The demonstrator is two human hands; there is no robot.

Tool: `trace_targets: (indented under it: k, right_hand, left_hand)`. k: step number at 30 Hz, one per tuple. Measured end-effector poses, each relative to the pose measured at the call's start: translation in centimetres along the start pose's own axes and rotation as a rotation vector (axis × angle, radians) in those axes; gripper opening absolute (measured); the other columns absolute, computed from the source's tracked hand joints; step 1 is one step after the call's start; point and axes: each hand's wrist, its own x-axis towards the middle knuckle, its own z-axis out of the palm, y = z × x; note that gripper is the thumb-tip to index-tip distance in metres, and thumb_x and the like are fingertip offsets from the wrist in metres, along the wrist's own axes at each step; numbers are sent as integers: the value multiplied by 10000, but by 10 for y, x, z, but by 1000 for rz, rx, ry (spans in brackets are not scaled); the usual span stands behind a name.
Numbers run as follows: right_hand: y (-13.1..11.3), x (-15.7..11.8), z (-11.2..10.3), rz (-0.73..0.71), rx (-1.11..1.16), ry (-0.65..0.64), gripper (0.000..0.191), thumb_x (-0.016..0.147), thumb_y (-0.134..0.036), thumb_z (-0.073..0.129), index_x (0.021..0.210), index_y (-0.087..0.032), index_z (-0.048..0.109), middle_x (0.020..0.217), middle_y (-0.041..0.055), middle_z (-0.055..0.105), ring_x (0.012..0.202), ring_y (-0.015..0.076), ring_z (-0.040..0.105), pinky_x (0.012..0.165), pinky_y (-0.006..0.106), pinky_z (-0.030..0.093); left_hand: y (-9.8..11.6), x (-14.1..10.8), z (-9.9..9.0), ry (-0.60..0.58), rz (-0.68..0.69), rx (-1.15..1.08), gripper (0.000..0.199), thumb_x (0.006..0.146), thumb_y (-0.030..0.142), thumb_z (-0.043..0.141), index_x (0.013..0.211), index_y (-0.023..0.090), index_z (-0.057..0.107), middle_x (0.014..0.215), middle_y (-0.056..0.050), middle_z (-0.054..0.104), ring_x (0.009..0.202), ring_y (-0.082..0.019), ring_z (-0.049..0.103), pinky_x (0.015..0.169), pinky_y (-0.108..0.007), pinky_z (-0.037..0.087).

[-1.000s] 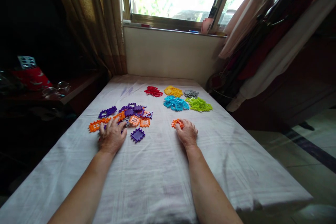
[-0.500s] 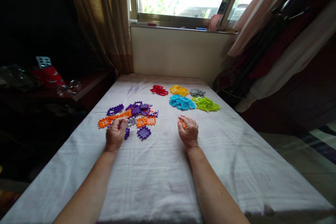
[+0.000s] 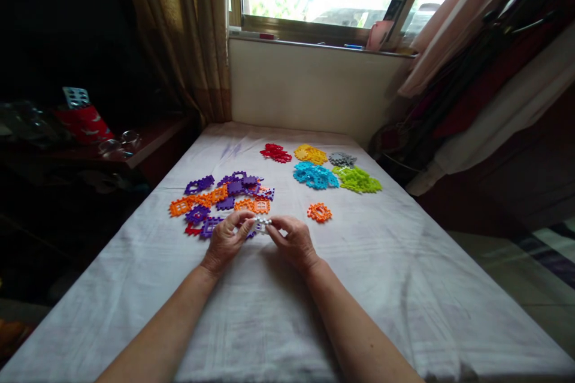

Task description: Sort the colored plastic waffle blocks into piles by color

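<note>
My left hand (image 3: pixel 228 243) and my right hand (image 3: pixel 294 242) meet near the middle of the table, both pinching a small grey-white toothed piece (image 3: pixel 261 225) between fingertips. Behind and left of them lies a mixed spread of purple pieces (image 3: pixel 235 187) and orange pieces (image 3: pixel 180 207), with a bit of red (image 3: pixel 193 229) at its near edge. An orange piece (image 3: pixel 319 212) rests alone to the right of my right hand. Farther back are heaps of red (image 3: pixel 275 152), yellow (image 3: pixel 310 154), grey (image 3: pixel 342 159), blue (image 3: pixel 315 175) and green pieces (image 3: pixel 358 179).
A pale cloth covers the table (image 3: pixel 377 287). On the left, a dark side surface holds a red container (image 3: pixel 85 124) and glasses (image 3: pixel 120 145). Clothes (image 3: pixel 476 90) hang at the right. A curtain (image 3: pixel 193 30) and a window sill with a pink cup (image 3: pixel 378 35) stand behind.
My left hand has moved right with the grey-white piece. My right hand has let go of the orange piece, moved left and taken hold of the grey-white piece too.
</note>
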Motion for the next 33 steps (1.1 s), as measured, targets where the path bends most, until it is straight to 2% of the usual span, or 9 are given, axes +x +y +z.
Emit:
trace_targets:
  k: [3, 7, 9, 12, 18, 21, 24, 28, 33]
  right_hand:
    - [20, 13, -23, 130, 25, 86, 223, 881, -372, 562, 905, -229, 732, 772, 22, 747, 667, 153, 670, 683, 256, 525]
    - [69, 45, -71, 335, -28, 182, 334, 840, -411, 571, 1078, -218, 706, 725, -2, 725, 615, 152, 651, 636, 255, 506]
    - [98, 65, -93, 417, -127, 184, 306, 818, -411, 582, 1000, -209, 720, 672, -7, 699, 606, 158, 638, 616, 257, 480]
    - [138, 102, -119, 508, -260, 150, 233, 773, -379, 625, 889, -210, 737, 634, -7, 677, 608, 166, 626, 608, 257, 455]
    - [191, 171, -154, 755, -275, 396, 331, 854, -332, 551, 1069, -159, 735, 896, 95, 757, 828, 212, 690, 727, 277, 491]
    - [201, 172, -156, 772, -255, 397, 322, 858, -313, 528, 1044, -169, 747, 886, 95, 763, 839, 213, 697, 753, 279, 501]
    - [198, 151, -143, 768, -232, 384, 307, 838, -305, 531, 1008, -185, 756, 850, 76, 768, 787, 196, 696, 748, 276, 513]
    - [180, 110, -115, 711, -122, 368, 319, 824, -322, 508, 968, -171, 749, 845, 65, 775, 728, 174, 687, 727, 278, 535]
    - [143, 71, -79, 576, 68, 337, 325, 818, -396, 507, 926, -185, 730, 806, 50, 774, 731, 190, 702, 712, 296, 551]
  left_hand:
    - [-12, 5, -15, 91, 17, 75, 362, 901, 485, 525, 1098, 213, 661, 1032, -70, 762, 907, -200, 721, 832, -333, 578]
    - [-38, 19, -44, 230, 7, 324, 326, 881, 488, 528, 1006, 241, 698, 1010, -44, 767, 931, -221, 721, 880, -342, 560]
    - [-49, 25, -53, 299, -44, 428, 324, 876, 489, 511, 985, 257, 710, 983, -34, 770, 907, -230, 724, 821, -333, 567]
    - [-61, 30, -57, 336, -92, 508, 314, 866, 483, 505, 972, 280, 719, 961, -20, 774, 847, -227, 724, 723, -315, 562]
    - [-74, 29, -55, 342, -103, 547, 282, 840, 507, 527, 934, 324, 721, 918, 10, 774, 793, -222, 716, 628, -302, 529]
    - [-77, 28, -55, 369, -110, 532, 278, 838, 511, 520, 921, 333, 716, 926, 15, 771, 816, -229, 713, 647, -318, 531]
    - [-75, 29, -55, 393, -123, 536, 281, 833, 516, 516, 916, 335, 714, 912, 22, 763, 785, -223, 698, 627, -320, 517]
    - [-67, 30, -58, 426, -185, 542, 286, 825, 517, 512, 924, 333, 708, 875, 34, 740, 665, -197, 633, 567, -315, 479]
    - [-59, 29, -71, 484, -244, 507, 302, 855, 489, 506, 991, 311, 708, 883, 31, 737, 705, -192, 637, 629, -320, 491]
